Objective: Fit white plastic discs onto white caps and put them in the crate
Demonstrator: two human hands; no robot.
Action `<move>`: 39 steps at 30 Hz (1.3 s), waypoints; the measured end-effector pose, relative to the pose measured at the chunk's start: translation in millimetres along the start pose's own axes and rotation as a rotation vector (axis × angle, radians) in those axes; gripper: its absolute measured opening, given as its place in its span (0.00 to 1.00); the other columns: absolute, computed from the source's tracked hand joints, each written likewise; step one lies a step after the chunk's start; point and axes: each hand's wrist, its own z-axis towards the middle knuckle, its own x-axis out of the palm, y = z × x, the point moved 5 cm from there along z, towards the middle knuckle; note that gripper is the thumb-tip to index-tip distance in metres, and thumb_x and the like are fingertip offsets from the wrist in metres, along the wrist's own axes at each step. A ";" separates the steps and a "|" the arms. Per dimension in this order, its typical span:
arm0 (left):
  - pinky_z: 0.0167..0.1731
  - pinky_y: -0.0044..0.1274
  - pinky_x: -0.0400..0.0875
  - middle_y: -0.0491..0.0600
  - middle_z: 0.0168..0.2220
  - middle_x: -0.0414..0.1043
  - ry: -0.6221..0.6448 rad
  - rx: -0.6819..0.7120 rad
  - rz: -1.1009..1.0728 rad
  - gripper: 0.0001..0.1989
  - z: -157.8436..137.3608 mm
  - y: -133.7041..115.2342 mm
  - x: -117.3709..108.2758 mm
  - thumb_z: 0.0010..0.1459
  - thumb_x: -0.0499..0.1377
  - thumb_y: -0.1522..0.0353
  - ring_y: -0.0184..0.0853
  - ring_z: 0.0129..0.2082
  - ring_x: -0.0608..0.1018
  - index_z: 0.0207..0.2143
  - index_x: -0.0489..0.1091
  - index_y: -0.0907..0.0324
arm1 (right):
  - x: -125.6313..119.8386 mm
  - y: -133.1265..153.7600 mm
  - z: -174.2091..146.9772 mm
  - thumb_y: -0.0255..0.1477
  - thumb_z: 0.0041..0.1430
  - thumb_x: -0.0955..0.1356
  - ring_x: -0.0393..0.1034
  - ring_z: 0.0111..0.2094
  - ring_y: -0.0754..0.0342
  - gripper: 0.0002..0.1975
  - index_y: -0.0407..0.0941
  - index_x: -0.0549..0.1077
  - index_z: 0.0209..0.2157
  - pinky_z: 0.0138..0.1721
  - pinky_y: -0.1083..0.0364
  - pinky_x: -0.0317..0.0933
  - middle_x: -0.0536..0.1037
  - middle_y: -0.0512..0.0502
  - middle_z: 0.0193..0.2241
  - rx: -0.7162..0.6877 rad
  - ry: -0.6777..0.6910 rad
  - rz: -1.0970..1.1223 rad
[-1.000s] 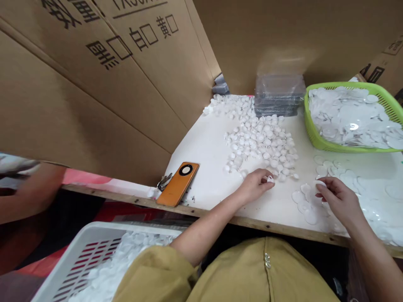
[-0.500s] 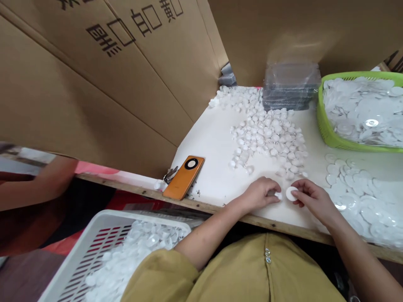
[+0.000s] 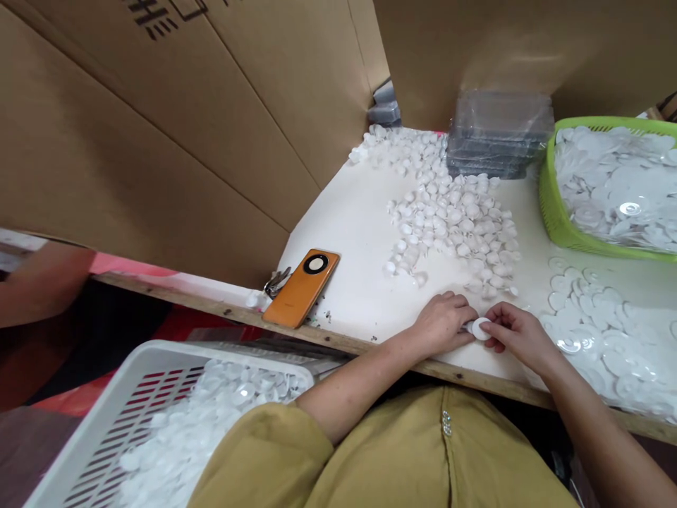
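Observation:
My right hand (image 3: 515,335) pinches a flat white plastic disc (image 3: 481,329) between thumb and fingers. Right beside it, my left hand (image 3: 445,323) is closed with curled fingers around a small white plastic cap, now mostly hidden behind the fingers and the disc. The hands meet over the front edge of the white table; whether disc and cap are joined I cannot tell. Beyond my hands lies a loose pile of small white caps (image 3: 460,222). To the right, clear and white thin discs (image 3: 608,324) are spread over the tabletop.
A green basket (image 3: 550,204) full of discs stands at the right, with plastic-wrapped grey packs (image 3: 497,144) beside it. An orange phone (image 3: 296,296) and keys (image 3: 276,282) lie left. Cardboard (image 3: 174,155) walls the table. Below is a white basket (image 3: 119,395) of white parts. Another person's arm (image 3: 47,282) shows.
The hands have come together, bringing the disc up against the small cap in my left hand. My view has shifted slightly.

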 end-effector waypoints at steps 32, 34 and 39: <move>0.36 0.28 0.65 0.50 0.36 0.71 0.181 -0.187 -0.094 0.17 11.3 12.2 -9.9 0.49 0.65 0.60 0.41 0.38 0.72 0.38 0.69 0.59 | 19.7 15.3 22.3 0.30 0.52 0.70 0.66 0.13 0.57 0.11 0.46 0.61 0.25 0.14 0.61 0.54 0.72 0.53 0.15 0.225 0.078 -0.291; 0.39 0.28 0.65 0.51 0.36 0.70 0.139 -0.158 -0.076 0.14 8.0 9.9 -9.3 0.51 0.64 0.61 0.41 0.39 0.72 0.37 0.70 0.59 | 20.6 17.4 16.9 0.31 0.53 0.69 0.66 0.14 0.58 0.11 0.46 0.61 0.25 0.15 0.61 0.55 0.72 0.54 0.16 0.145 0.042 -0.338; 0.40 0.26 0.65 0.48 0.36 0.70 -0.006 -0.159 -0.242 0.07 -26.1 0.7 -16.0 0.55 0.59 0.67 0.36 0.38 0.72 0.38 0.68 0.58 | 27.0 26.2 -2.8 0.39 0.54 0.68 0.66 0.17 0.58 0.12 0.46 0.65 0.28 0.21 0.59 0.59 0.72 0.55 0.19 -0.086 -0.002 -0.318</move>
